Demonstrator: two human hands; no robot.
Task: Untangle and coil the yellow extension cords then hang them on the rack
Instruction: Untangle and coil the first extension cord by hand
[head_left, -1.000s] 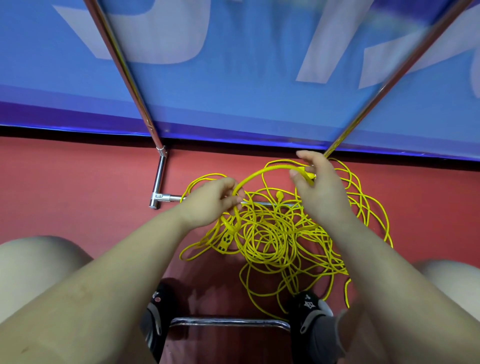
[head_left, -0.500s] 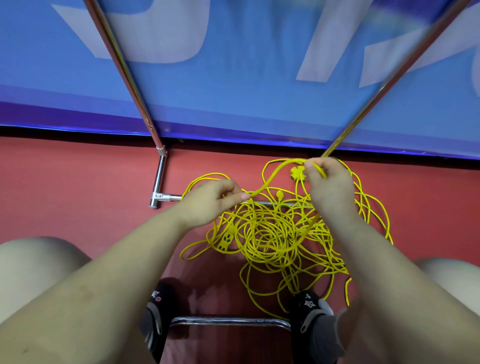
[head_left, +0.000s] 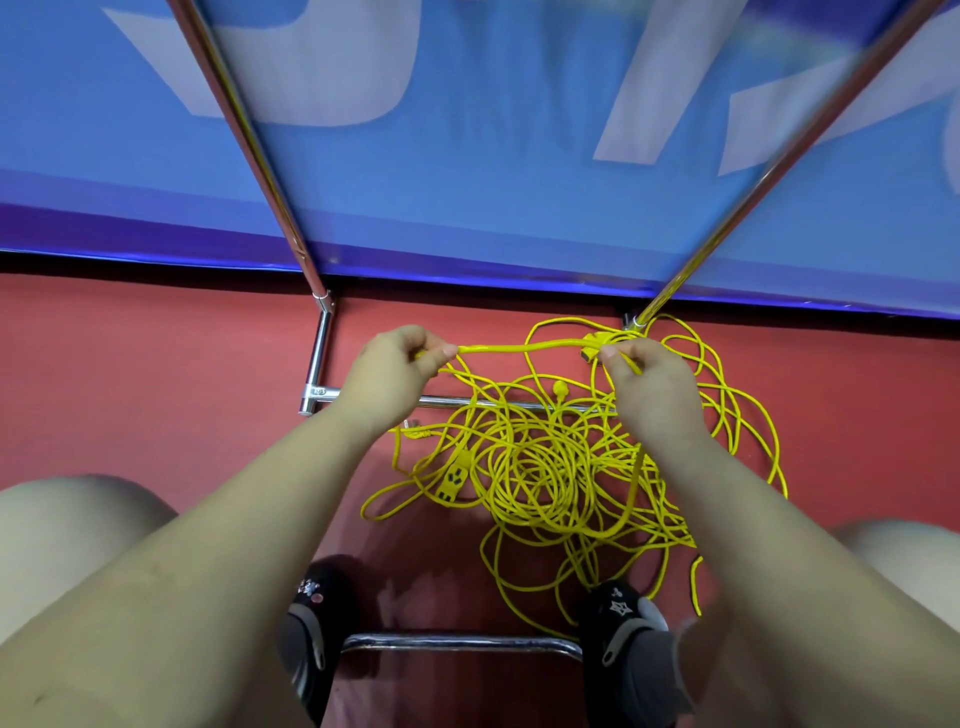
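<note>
- The yellow extension cords (head_left: 550, 467) lie in a tangled heap on the red floor (head_left: 130, 374), between the person's feet and the far blue banner (head_left: 493, 156).
- The left hand (head_left: 389, 371) pinches one end of a raised cord stretch.
- The right hand (head_left: 652, 384) grips the other end, beside a yellow plug (head_left: 592, 347).
- That stretch runs nearly level between both hands, above the heap.
- A socket block (head_left: 451, 483) lies at the heap's left edge.
- The chrome rack (head_left: 319, 358) has its base bar under the cords, and its two poles rise on the far side.

Red floor (head_left: 130, 374); blue banner (head_left: 493, 156) with pale lettering behind; two black shoes (head_left: 317, 618) below.
</note>
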